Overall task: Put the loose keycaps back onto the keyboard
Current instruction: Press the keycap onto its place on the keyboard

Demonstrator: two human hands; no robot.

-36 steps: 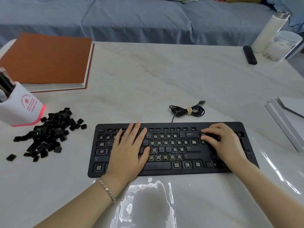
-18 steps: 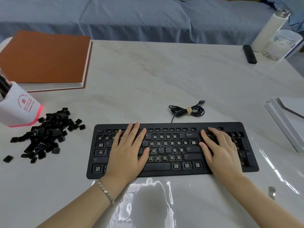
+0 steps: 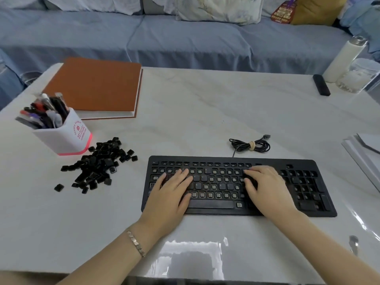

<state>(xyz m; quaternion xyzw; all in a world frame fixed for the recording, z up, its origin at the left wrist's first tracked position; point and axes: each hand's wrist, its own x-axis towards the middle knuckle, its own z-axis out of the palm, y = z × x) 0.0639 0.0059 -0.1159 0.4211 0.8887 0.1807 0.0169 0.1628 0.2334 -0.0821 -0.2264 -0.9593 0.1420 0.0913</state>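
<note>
Loose keycaps (image 3: 98, 165) are heaped on the tabletop (image 3: 205, 112) toward its left edge, apart from the keyboard (image 3: 308, 204) by the front edge. Left grip (image 3: 172, 194) and right grip (image 3: 265, 188) lie flat on the keyboard, fingers extended, holding nothing. Caps judged light, rigid and easily scattered; pinch each by opposite side walls.

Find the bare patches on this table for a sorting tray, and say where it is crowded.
Largest free patch: mid-table, bordered by the orange book, the coiled cable and the black remote. Another: the near-left strip between the keycap pile and the table edge. Crowded: pen cup beside the pile; bottle and jar at far right.
</note>
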